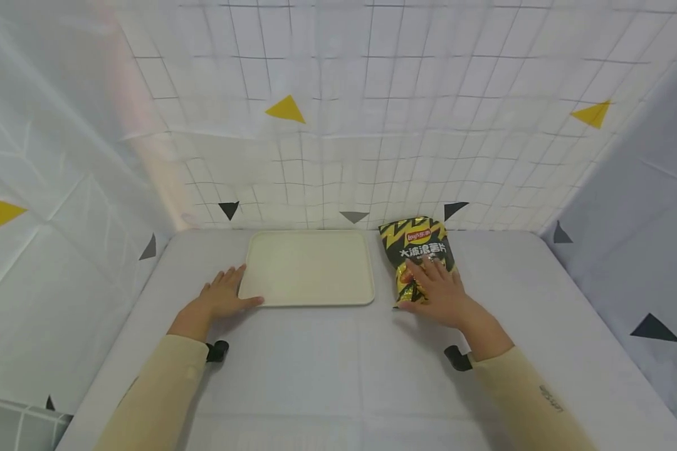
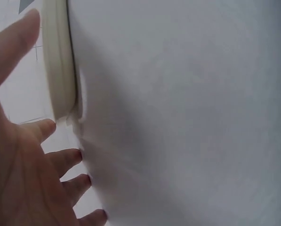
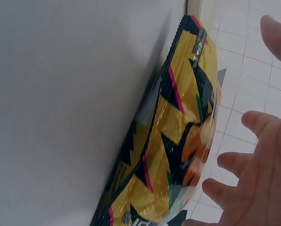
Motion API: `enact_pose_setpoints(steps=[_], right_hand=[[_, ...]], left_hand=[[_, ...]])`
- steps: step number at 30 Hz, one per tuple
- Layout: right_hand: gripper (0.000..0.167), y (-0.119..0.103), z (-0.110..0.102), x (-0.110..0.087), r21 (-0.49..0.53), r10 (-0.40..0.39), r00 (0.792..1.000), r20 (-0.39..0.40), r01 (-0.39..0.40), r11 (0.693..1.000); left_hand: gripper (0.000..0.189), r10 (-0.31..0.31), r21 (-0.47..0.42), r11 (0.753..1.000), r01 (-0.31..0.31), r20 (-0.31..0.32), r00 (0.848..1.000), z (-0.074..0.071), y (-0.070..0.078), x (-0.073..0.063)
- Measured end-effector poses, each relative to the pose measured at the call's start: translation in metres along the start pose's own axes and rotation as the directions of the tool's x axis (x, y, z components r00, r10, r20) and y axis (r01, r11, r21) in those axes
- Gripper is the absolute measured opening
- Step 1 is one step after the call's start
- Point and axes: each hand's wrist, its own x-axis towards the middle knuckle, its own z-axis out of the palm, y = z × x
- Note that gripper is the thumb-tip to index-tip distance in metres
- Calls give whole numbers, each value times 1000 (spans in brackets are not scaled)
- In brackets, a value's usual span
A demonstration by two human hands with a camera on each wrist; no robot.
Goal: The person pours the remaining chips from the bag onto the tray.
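Observation:
A cream rectangular tray [image 1: 310, 269] lies flat on the white-covered table. My left hand [image 1: 222, 297] is at its left front corner, fingers spread, thumb along the front edge and index fingertip right at the side. In the left wrist view the tray's rim [image 2: 60, 61] shows between thumb and index finger. To the right of the tray lies a black and yellow bag of Lay's potato chips [image 1: 414, 241], plump and shiny. Over its lower right part my right hand [image 1: 442, 297] is spread. The right wrist view shows those fingers apart from the chip bag [image 3: 173, 136], beside its upper face.
A white cloth wall [image 1: 327, 169] with grid lines and coloured triangles rises behind the tray and bag. Further cloth walls stand at left [image 1: 62, 156] and right [image 1: 626, 250]. The white tabletop [image 1: 327, 369] stretches between my forearms.

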Motion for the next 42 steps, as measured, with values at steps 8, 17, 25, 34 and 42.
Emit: enact_pose_setpoints(steps=[8,17,25,34,42], right_hand=[[95,-7,5,9,-22,5,1000,10,-4,1000],[91,-12,11,17,-25,61,998,32,-60,998],[82,-15,18,23,-100,88,995,38,-83,991],[74,-16,18,21,-104,87,994,59,-80,991],[71,-11,13,16,-82,61,997,50,-57,995]], left_hand=[[111,-8,7,1000,8,-9,1000,0,0,3],[113,4,8,1000,-4,2,1000,-2,1,3],[114,11,-1,1000,-11,1,1000,-1,1,2],[117,6,-34,999,-6,-3,1000,3,-4,5],[118,7,-42,999,-7,-17,1000,1,-4,6]])
